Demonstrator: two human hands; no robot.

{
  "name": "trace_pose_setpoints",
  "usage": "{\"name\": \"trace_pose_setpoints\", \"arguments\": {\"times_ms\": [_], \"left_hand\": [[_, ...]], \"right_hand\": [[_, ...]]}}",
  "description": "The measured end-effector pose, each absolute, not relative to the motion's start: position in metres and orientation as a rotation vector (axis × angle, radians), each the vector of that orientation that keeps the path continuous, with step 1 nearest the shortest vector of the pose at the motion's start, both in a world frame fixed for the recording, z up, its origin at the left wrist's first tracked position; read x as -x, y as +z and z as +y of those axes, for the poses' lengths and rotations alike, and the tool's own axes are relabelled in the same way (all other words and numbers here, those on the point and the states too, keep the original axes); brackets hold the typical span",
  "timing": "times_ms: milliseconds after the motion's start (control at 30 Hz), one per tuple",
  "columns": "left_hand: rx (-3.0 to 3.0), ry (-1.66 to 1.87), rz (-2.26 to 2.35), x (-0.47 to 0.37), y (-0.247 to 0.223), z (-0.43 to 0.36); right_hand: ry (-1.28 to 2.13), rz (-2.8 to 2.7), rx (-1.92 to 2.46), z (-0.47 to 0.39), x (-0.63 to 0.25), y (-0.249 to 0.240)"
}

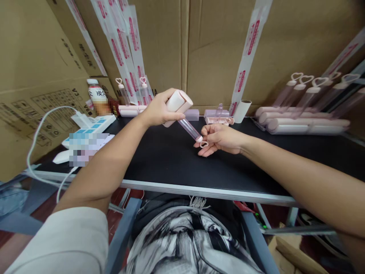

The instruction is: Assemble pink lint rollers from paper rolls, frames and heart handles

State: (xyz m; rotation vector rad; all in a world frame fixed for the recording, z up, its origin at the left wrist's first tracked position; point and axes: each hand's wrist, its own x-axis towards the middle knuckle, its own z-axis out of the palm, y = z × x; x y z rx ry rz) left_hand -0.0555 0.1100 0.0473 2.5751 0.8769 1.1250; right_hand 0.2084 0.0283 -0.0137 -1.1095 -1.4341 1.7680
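Observation:
My left hand (162,109) is wrapped round a pale pink and white cylindrical case (178,103) above the black tabletop (171,160). A clear pinkish tube (189,129) slants down to the right from it, ending in a white cap and a heart-shaped ring (203,144). My right hand (218,140) is at the capped end, palm turned partly up and fingers spread around the ring. Whether the right fingers touch the ring cannot be made out.
Pink cases with heart-topped tubes (308,123) are stacked at the right; more cases (129,110) stand along the back. A white cylinder (242,111) leans near the cardboard wall (211,49). At the left are a bottle (97,95), a power strip (94,129) and a white cable (35,140).

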Motion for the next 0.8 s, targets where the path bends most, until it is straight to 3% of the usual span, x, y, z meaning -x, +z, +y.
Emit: {"name": "trace_pose_setpoints", "arguments": {"times_ms": [500,800], "left_hand": [[-2.703,1.082,0.878,0.051,0.047,0.104],[-2.626,1.198,0.911,0.059,0.044,0.116]], "right_hand": [[1.458,-1.486,1.354,0.017,-0.193,-0.015],[1.558,-1.378,1.183,0.027,-0.204,-0.007]]}}
